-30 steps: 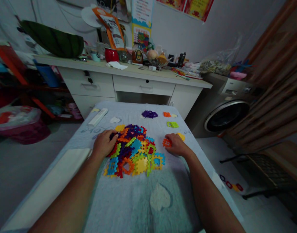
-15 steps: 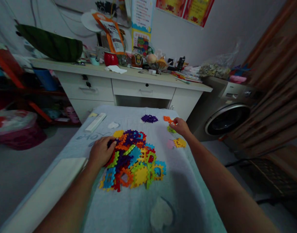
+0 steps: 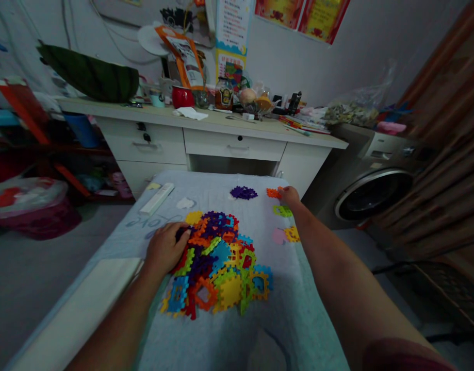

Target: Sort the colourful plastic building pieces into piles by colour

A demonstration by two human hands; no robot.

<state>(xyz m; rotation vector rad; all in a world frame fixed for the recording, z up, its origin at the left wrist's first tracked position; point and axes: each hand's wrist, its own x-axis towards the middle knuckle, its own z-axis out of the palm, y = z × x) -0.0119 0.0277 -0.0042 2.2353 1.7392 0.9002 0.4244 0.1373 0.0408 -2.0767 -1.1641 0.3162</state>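
A heap of toothed plastic building tiles (image 3: 229,292) in purple, orange, yellow, blue, green and red lies mid-table. My left hand (image 3: 167,247) rests at the heap's left edge, its thumb and fingers closed around a purple tile (image 3: 180,233) that is mostly covered. At the far right of the table, my right hand (image 3: 290,197) pinches an orange tile (image 3: 274,192) down at the cloth; the fingertips are partly hidden. Nearer me along that side lie green tiles (image 3: 283,211) and yellow tiles (image 3: 292,234). A purple group of tiles (image 3: 243,192) sits left of the orange one.
A pale patterned cloth (image 3: 206,340) covers the table. A white strip-shaped object (image 3: 157,199) lies at its far left. Behind stands a white-drawered desk (image 3: 237,141) bearing jars and a watermelon-like object (image 3: 90,74). A washing machine (image 3: 370,178) stands right, a pink bin (image 3: 35,216) left.
My right hand has moved slightly away from me, off the green tiles and onto the orange one. My left hand keeps its place at the heap. The whole view has shifted a little.
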